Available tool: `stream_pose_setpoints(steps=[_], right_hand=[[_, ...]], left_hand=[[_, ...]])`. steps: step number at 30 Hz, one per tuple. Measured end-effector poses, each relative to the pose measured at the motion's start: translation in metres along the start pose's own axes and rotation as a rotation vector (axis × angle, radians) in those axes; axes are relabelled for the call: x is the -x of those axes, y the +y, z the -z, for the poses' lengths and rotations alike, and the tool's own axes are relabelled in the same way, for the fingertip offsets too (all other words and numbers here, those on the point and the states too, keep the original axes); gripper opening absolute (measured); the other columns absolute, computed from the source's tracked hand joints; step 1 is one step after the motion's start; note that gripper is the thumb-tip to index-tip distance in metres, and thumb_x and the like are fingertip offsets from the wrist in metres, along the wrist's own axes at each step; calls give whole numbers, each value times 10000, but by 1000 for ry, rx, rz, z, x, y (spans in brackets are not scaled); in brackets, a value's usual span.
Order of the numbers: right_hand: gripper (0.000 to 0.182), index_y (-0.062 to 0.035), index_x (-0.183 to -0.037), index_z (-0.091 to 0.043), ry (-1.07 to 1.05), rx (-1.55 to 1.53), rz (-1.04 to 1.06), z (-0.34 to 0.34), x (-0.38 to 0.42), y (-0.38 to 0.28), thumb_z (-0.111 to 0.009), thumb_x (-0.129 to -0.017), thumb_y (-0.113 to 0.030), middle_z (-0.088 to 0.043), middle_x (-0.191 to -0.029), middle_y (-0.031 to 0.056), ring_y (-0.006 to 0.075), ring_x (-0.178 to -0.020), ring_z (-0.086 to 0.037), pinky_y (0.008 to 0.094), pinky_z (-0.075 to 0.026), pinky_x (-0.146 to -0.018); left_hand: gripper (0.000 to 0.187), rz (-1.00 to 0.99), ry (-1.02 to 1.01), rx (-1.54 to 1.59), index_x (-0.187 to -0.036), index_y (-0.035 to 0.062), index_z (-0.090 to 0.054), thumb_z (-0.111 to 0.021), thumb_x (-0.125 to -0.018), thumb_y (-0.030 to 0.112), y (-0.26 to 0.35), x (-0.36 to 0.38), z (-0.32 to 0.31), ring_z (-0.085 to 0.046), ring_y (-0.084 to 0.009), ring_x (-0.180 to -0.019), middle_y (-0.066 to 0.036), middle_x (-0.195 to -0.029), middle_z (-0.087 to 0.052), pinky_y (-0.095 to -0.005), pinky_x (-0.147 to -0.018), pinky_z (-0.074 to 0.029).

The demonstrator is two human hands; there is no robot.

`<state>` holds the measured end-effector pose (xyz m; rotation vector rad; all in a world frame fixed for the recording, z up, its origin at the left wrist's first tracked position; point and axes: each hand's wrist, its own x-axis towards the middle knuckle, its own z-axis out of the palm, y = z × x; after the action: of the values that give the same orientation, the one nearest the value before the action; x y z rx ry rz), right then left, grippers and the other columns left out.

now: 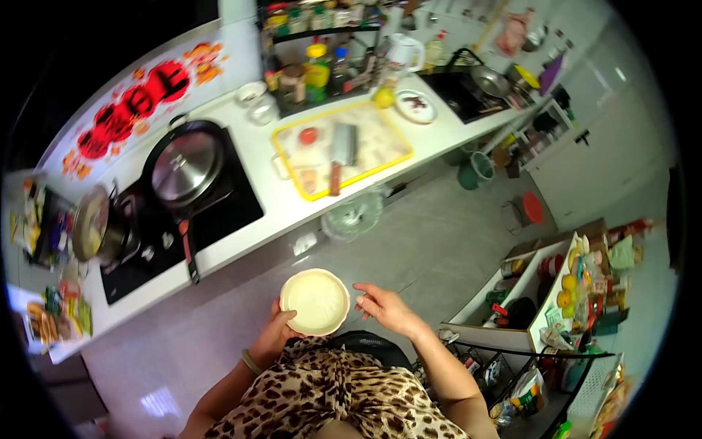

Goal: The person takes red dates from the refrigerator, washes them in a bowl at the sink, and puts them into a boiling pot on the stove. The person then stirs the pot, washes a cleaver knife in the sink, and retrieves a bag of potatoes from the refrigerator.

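A cream-coloured bowl point(316, 301) with a wavy, pinkish rim is held in front of my body, its inside facing up. My left hand point(278, 328) grips its left edge, the thumb over the rim and the other fingers underneath. To the right of the bowl is my right hand point(382, 306), fingers apart, a small gap between them and the rim. It holds nothing. On the counter ahead, a cleaver point(344, 146) with a reddish handle lies on a yellow-edged cutting board point(380, 124), near a red round item point(308, 136).
A lidded frying pan point(186, 164) sits on the black cooktop point(238, 197), its handle past the counter edge. A pot point(95, 227) stands left of it. A white plate point(415, 107) is right of the board. Shelves with fruit point(567, 291) and a wire rack point(497, 366) flank me at right.
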<state>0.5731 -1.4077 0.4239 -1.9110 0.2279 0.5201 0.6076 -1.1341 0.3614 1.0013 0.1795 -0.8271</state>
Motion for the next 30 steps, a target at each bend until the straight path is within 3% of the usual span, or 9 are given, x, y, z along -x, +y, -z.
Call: stream_pose_setpoints(steps=[3,4,8,11,16,18,23,29,30], right_hand=[[451,-2,-1326,-480,135,-85,35,46,7,3,-496,-990,-301,-680,-950,110,174,-747,-642,310,-513,-725],[420,-2,-1310,-492,199,-66,55,62,6,15,-507,-986,-268,-681,-953,109,172,-754,-647,306,-513,-729],[306,-15,-1224,-567,592,-131,130,135,3,27,-563,-951,-152,-670,-964,116,191,-802,-657,313,-521,-733],[268,-30,-1185,-595,718,144,245,194,-3,11,-575,-939,-135,-662,-992,119,201,-842,-660,310,-523,-733],[288,-66,-1162,-618,551,609,277,280,-34,-14,-620,-889,-158,-631,-1093,121,314,-1030,-589,422,-473,-920],[299,-65,-1158,-618,519,655,332,310,-55,-8,-635,-870,-146,-630,-1097,117,306,-1033,-588,425,-458,-943],[292,-79,-1129,-635,508,758,396,391,-106,22,-657,-842,-128,-641,-1063,89,273,-1022,-594,449,-425,-971],[260,-90,-1034,-650,387,836,487,524,-158,62,-686,-778,-124,-629,-967,62,247,-982,-593,419,-406,-987],[243,-89,-1005,-650,360,867,514,549,-167,71,-678,-766,-119,-623,-947,59,244,-965,-592,411,-408,-978]], left_hand=[[564,66,-168,-62,-1464,109,-195,-427,-955,182,20,-52,-55,-547,-246,-1138,-130,-1398,-395,-386,-844,-518],[596,41,-191,-35,-1456,107,-176,-460,-941,200,24,-70,-74,-599,-212,-995,-137,-1317,-451,-335,-750,-534],[613,29,-305,-66,-1455,91,-165,-474,-939,215,35,-152,-135,-600,-202,-988,-142,-1304,-451,-330,-742,-538],[595,7,-321,-91,-1433,76,-184,-483,-944,235,40,-221,-176,-612,-185,-940,-139,-1262,-468,-316,-728,-542],[602,-2,-323,-98,-1394,70,-199,-524,-937,288,62,-318,-253,-631,-157,-789,-144,-1169,-509,-285,-667,-548],[597,6,-325,-121,-1386,74,-213,-530,-932,297,65,-354,-280,-632,-156,-728,-142,-1122,-539,-276,-628,-549],[545,8,-305,-112,-1356,93,-270,-543,-914,259,77,-437,-346,-636,-159,-746,-124,-1113,-552,-275,-632,-546],[468,-28,-217,-119,-1312,101,-317,-525,-916,242,86,-526,-429,-639,-182,-766,-108,-1136,-553,-286,-638,-532],[453,-35,-225,-92,-1302,99,-322,-519,-923,250,85,-543,-444,-640,-191,-749,-107,-1072,-588,-287,-645,-527]])
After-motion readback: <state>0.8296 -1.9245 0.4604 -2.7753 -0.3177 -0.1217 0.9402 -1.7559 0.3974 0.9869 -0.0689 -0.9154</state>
